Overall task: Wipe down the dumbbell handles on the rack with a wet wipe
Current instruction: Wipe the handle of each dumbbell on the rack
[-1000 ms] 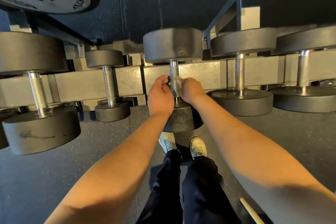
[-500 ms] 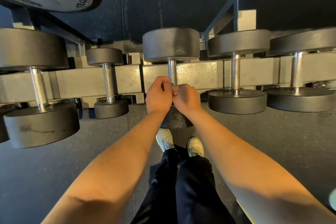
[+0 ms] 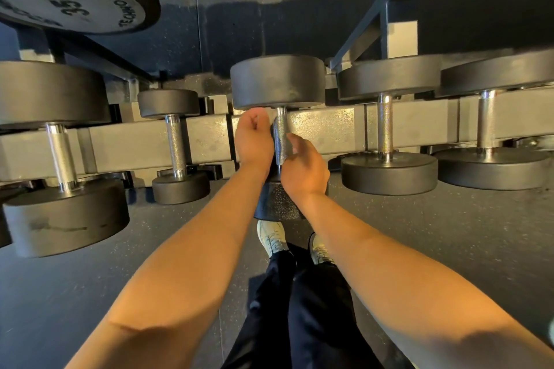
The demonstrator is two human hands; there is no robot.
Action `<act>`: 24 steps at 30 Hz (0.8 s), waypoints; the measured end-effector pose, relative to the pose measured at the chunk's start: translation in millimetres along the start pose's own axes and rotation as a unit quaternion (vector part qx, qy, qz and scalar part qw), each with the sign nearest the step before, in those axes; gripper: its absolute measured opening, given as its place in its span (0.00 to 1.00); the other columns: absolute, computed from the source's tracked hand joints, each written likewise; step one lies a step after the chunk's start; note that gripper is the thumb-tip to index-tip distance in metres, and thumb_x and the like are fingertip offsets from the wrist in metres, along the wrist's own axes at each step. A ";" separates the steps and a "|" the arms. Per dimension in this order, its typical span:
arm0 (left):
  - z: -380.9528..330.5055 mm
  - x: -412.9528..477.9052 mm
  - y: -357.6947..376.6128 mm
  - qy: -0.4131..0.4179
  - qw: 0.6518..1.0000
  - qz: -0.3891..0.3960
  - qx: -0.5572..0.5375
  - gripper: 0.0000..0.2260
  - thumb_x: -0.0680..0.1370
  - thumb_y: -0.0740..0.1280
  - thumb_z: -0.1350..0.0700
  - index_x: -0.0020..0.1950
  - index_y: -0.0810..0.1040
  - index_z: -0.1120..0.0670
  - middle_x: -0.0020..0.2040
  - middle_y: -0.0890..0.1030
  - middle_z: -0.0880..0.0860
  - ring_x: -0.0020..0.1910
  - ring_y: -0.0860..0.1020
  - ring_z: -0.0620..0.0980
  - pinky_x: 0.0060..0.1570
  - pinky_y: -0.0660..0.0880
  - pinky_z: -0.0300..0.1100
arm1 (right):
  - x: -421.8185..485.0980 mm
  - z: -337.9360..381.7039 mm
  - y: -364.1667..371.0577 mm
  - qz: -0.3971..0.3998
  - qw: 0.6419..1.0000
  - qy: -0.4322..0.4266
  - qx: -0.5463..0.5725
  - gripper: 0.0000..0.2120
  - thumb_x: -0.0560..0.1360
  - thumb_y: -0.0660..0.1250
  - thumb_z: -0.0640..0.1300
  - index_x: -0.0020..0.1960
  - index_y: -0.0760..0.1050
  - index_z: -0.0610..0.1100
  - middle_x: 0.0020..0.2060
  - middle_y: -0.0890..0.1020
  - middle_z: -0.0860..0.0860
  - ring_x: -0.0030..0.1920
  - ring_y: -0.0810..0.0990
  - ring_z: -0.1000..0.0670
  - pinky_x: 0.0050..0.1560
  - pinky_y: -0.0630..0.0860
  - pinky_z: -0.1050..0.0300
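Centrally, the handle [image 3: 280, 135] of the middle dumbbell [image 3: 278, 81] is laid across the rack [image 3: 329, 129]. Its lower part is gripped by the right hand [image 3: 303, 169], fingers curled round it. The left hand [image 3: 254, 141] is held curled just beside the upper part; whether anything is held cannot be told. The wipe cannot be made out.

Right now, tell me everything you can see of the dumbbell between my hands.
The dumbbell has two black, rubbery-looking heads joined by a knurled metal handle. It lies across the grey rack rail, handle pointing away from you. Your left hand and right hand closely flank the handle; the right fingers touch it. No wipe shows.
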State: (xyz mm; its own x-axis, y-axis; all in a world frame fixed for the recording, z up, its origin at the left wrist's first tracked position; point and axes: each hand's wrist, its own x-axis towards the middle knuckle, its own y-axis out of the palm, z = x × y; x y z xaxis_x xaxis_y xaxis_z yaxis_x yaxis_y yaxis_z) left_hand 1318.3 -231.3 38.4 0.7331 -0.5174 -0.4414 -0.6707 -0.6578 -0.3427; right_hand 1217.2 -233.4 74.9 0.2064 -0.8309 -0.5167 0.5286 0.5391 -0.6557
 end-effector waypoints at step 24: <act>10.0 5.7 -8.2 -0.087 0.863 0.323 0.378 0.16 0.82 0.60 0.66 0.68 0.77 0.58 0.62 0.80 0.58 0.59 0.78 0.56 0.56 0.73 0.42 | 3.6 -10.6 6.5 -0.023 0.999 0.018 0.041 0.18 0.79 0.58 0.38 0.60 0.80 0.53 0.54 0.84 0.50 0.53 0.80 0.43 0.49 0.69 0.56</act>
State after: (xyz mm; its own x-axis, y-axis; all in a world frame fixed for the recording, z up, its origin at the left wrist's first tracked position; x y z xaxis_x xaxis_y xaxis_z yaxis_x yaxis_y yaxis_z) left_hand 1326.8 -223.4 30.4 0.1938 -0.5095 -0.8384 -0.8638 0.3165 -0.3920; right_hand 1212.6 -231.3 62.9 0.1519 -0.8483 -0.5072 0.6034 0.4860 -0.6322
